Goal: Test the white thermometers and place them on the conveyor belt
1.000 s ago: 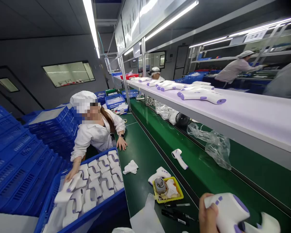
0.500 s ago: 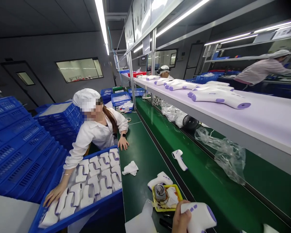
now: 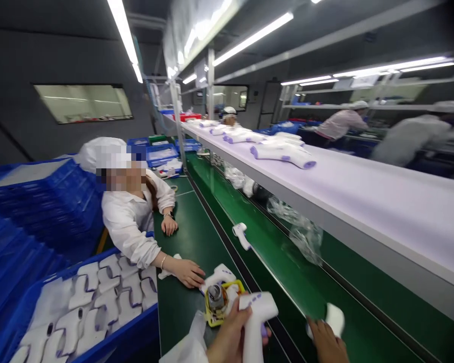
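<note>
Green belts run the length of a factory line, and a white shelf hangs above them on the right.

At the near edge of the worktop, a white and purple thermometer gun [image 3: 254,322] is held upright by its handle; the left hand [image 3: 229,339] is closed around it, and the head of the gun points to the right. Just beside it, on the near end of the conveyor belt [image 3: 287,282], the right hand [image 3: 327,344] is laid on a second white piece [image 3: 333,318]. It cannot be told whether this grip is closed on it or only touching.

Just behind the left hand, a small yellow tray [image 3: 212,318] with a metal part inside is seen, and one more gun [image 3: 219,276] lies against it. A co-worker's hand [image 3: 189,273] rests close to that gun.

At the left, a blue crate [image 3: 109,339] is filled with many white shells, so much work is judged to be left. Farther along the belt, one single gun [image 3: 241,235] lies alone. On the shelf [image 3: 363,186], several finished guns are laid in a row, which suggests the part already done.
</note>
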### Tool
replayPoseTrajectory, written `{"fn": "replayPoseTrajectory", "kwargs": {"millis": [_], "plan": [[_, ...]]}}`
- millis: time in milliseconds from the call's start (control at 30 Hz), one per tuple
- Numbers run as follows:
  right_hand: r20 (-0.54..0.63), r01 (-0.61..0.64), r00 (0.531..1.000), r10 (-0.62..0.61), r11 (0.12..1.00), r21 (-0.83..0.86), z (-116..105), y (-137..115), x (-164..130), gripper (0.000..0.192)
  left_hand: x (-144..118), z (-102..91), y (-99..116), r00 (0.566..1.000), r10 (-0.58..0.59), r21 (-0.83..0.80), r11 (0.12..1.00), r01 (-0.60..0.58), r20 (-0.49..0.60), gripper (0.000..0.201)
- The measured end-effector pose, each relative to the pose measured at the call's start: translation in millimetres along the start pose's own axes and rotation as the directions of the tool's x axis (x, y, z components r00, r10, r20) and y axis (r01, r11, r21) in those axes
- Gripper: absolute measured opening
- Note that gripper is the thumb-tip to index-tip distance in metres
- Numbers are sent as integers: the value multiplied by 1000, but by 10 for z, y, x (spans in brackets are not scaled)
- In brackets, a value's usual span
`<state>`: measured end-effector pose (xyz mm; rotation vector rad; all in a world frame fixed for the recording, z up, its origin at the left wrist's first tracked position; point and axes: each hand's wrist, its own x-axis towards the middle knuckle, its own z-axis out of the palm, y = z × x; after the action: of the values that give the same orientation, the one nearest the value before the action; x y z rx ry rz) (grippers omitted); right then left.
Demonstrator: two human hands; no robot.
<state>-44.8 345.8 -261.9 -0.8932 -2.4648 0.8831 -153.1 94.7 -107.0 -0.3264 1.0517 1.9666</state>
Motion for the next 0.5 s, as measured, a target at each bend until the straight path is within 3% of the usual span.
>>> {"fn": "replayPoseTrajectory", "kwargs": {"millis": [67,133,167,233,300,333,367,433,467,500], "plan": [[-29,-168,984,177,967,189,-122,-211,-81,34,-103,113,141,986,133,233,960,-153,100,85],[-85,-261,953,289,934,245,-289,-305,-182,43,-230,252,252,915,335,565,720,-402,223,76],[-110,-300,935,338,915,269,-391,-312,-268,51,-294,323,292,890,361,676,584,-449,279,74],[-161,-364,885,437,865,346,-634,-309,-545,63,-404,452,338,822,404,755,361,-547,402,72],[-154,-424,805,573,736,527,-912,-358,-941,68,-439,542,327,767,399,755,230,-614,502,69],[-120,-443,755,645,636,632,-1049,-410,-1163,68,-408,568,294,759,371,750,206,-629,535,68],[-68,-452,704,707,521,724,-1175,-477,-1387,67,-339,581,240,780,321,755,228,-615,538,65],[28,-455,618,785,329,827,-1363,-630,-1812,63,-91,573,61,865,168,790,355,-500,472,58],[42,-447,579,814,273,852,-1416,-707,-2004,61,71,560,-62,918,67,808,453,-378,392,55],[29,-431,536,844,245,868,-1440,-779,-2178,58,243,546,-202,939,5,816,493,-303,345,49]]}}
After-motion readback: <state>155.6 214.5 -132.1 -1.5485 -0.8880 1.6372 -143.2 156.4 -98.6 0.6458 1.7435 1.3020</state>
